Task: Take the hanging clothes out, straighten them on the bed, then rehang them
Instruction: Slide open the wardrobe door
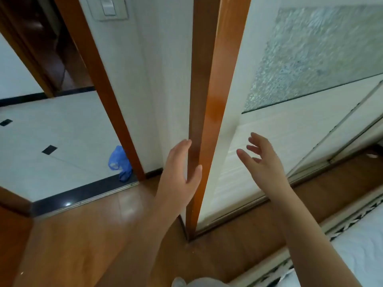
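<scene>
Bed corner shows low right, close to the wardrobe. Hanging clothes aren't visible, presumably behind the white sliding door, which looks closed. Left hand lies along the brown wardrobe post, fingers straight, thumb on the front face, not gripping. Right hand hovers near the door panel, fingers spread, empty; can't tell if the tips touch. Step in hand looks like opening the wardrobe: brace on the post with the left, put the right palm flat on the white panel, slide it sideways with even pressure — keep off the frosted glass.
</scene>
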`<act>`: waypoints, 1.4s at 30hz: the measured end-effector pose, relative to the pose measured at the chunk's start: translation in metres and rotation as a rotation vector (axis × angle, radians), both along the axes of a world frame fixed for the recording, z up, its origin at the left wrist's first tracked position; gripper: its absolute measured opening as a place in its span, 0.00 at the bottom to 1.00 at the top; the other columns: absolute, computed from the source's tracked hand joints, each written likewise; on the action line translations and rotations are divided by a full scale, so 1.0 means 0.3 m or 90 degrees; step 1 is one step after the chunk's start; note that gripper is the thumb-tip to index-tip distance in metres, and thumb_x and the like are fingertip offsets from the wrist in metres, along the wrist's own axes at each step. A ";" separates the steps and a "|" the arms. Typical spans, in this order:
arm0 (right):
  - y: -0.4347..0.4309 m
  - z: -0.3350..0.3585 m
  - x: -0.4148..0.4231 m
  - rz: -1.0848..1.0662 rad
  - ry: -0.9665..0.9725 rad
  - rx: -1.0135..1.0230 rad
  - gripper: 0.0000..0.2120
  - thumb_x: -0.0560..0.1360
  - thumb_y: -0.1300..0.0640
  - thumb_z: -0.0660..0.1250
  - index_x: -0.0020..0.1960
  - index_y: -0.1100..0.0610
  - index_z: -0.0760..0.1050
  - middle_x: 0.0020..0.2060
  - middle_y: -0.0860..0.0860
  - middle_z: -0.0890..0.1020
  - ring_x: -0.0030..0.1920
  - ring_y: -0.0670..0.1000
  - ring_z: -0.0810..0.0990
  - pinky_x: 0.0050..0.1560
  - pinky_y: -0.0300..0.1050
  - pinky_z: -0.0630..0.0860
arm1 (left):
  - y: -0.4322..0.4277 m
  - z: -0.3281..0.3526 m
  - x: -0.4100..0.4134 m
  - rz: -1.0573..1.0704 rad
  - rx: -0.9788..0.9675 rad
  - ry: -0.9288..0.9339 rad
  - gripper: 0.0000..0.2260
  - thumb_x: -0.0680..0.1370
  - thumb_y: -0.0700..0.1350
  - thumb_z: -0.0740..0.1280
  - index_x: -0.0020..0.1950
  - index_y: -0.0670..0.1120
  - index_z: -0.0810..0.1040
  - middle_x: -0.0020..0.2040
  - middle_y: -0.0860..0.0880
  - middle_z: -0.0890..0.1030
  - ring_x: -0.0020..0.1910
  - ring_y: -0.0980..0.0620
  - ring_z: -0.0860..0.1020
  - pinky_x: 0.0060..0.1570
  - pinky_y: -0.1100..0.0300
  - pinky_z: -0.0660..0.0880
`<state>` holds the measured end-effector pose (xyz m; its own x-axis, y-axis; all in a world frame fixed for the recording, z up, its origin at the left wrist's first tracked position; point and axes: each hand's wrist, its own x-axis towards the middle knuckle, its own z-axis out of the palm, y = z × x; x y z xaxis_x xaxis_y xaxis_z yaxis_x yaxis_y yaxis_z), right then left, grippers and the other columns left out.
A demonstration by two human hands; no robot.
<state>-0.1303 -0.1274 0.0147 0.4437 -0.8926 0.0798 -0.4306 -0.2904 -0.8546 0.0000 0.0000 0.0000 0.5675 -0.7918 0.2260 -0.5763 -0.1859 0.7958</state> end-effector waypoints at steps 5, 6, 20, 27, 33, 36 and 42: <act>-0.037 0.024 0.078 -0.003 -0.031 -0.010 0.36 0.74 0.48 0.65 0.75 0.51 0.51 0.74 0.49 0.60 0.73 0.49 0.62 0.69 0.46 0.64 | -0.072 0.059 -0.007 0.026 -0.048 -0.005 0.27 0.76 0.49 0.64 0.69 0.59 0.53 0.74 0.54 0.60 0.72 0.55 0.60 0.70 0.57 0.59; -0.044 0.024 0.094 0.001 -0.039 -0.011 0.37 0.74 0.47 0.65 0.76 0.51 0.49 0.75 0.49 0.58 0.74 0.50 0.60 0.71 0.49 0.63 | -0.084 0.064 -0.007 0.022 -0.050 -0.006 0.27 0.76 0.49 0.64 0.68 0.60 0.52 0.74 0.54 0.60 0.72 0.55 0.60 0.69 0.59 0.59; -0.126 0.038 0.157 0.027 -0.028 -0.028 0.47 0.67 0.39 0.64 0.76 0.51 0.43 0.77 0.55 0.47 0.75 0.52 0.57 0.72 0.50 0.63 | -0.171 0.023 0.014 0.052 -0.120 -0.023 0.28 0.72 0.54 0.62 0.68 0.58 0.54 0.67 0.57 0.66 0.59 0.70 0.63 0.60 0.68 0.62; -0.234 0.042 0.101 -0.012 0.003 -0.048 0.44 0.71 0.45 0.67 0.76 0.53 0.43 0.76 0.58 0.48 0.72 0.57 0.64 0.66 0.41 0.64 | -0.176 0.014 0.013 0.053 -0.135 -0.033 0.29 0.70 0.61 0.57 0.69 0.59 0.53 0.66 0.59 0.64 0.60 0.74 0.63 0.57 0.78 0.61; -0.346 0.065 0.015 -0.046 0.020 -0.041 0.51 0.63 0.29 0.64 0.76 0.52 0.48 0.72 0.61 0.63 0.72 0.58 0.63 0.67 0.52 0.65 | -0.174 0.090 -0.037 0.115 -0.378 -0.234 0.18 0.73 0.40 0.63 0.63 0.44 0.67 0.63 0.43 0.72 0.66 0.57 0.67 0.65 0.69 0.64; -0.405 0.117 -0.039 -0.061 -0.010 -0.049 0.38 0.68 0.39 0.68 0.73 0.53 0.60 0.68 0.54 0.69 0.70 0.55 0.67 0.66 0.48 0.66 | -0.213 0.124 -0.106 0.000 -0.464 -0.312 0.13 0.74 0.38 0.63 0.58 0.43 0.69 0.60 0.46 0.71 0.63 0.55 0.70 0.63 0.64 0.68; -0.486 0.402 -0.057 -0.170 -0.097 -0.246 0.35 0.71 0.48 0.70 0.72 0.57 0.59 0.69 0.53 0.66 0.65 0.49 0.69 0.58 0.37 0.72 | -0.436 0.187 -0.156 -0.148 -0.334 -0.101 0.18 0.76 0.48 0.60 0.64 0.45 0.68 0.61 0.48 0.74 0.63 0.58 0.70 0.64 0.63 0.68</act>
<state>-0.1473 -0.2730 0.1353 0.1608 -0.8656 0.4742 -0.4122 -0.4954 -0.7646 -0.0468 -0.1307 0.0560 0.3198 -0.6508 0.6886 -0.6747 0.3538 0.6477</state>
